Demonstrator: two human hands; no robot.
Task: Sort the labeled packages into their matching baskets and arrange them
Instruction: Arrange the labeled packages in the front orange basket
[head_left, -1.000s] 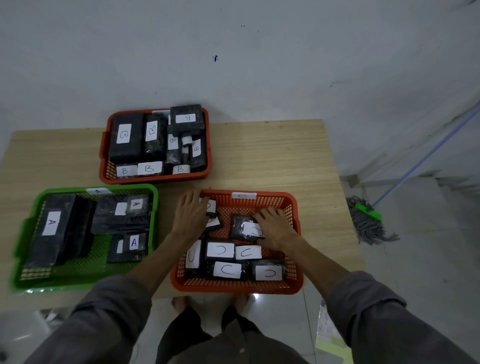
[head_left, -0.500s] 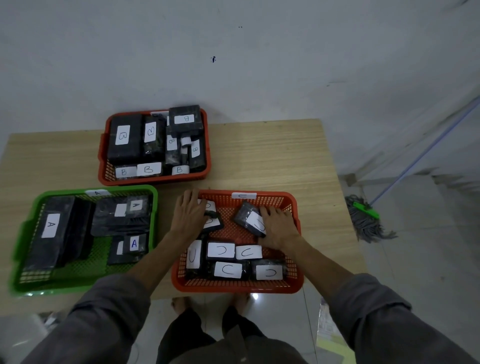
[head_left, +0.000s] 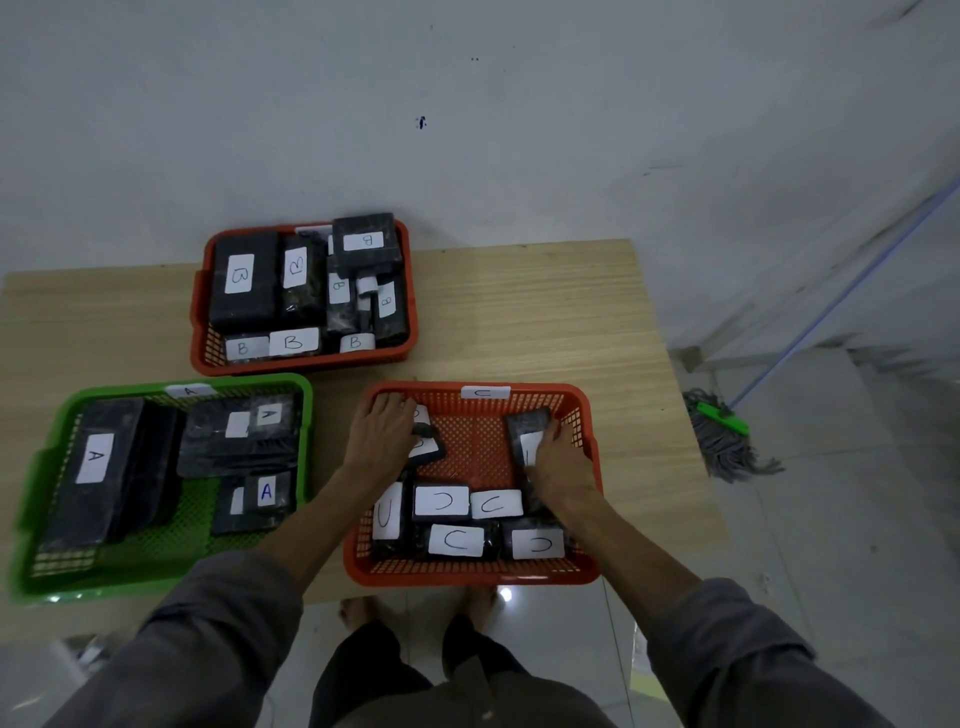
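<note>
Clearly the sorting itself looks finished and the arranging step is in hand: in the head view, both hands work inside the orange C basket (head_left: 584, 569) at the near right of the tabletop (head_left: 519, 312). The right hand (head_left: 558, 467) has its fingers curled over a black package (head_left: 527, 423) whose white label is half hidden, holding it lengthwise against the basket's right wall. The left hand (head_left: 382, 441) lies with fairly straight fingers on two small packages (head_left: 428, 449) in the far left corner, pressing rather than gripping as far as I can tell.

Along the near side, five C-labelled packages (head_left: 457, 540) lie flat in two rough rows, labels up. Bare mesh shows in the basket's middle. I judge the next move calls for settling the right-hand package flat beside the wall and squaring the left pair.

Beyond, the B basket (head_left: 200, 358) is packed full, one package stacked atop others. At left, the green A basket (head_left: 306, 395) holds larger wrapped packages, glossy black.
</note>
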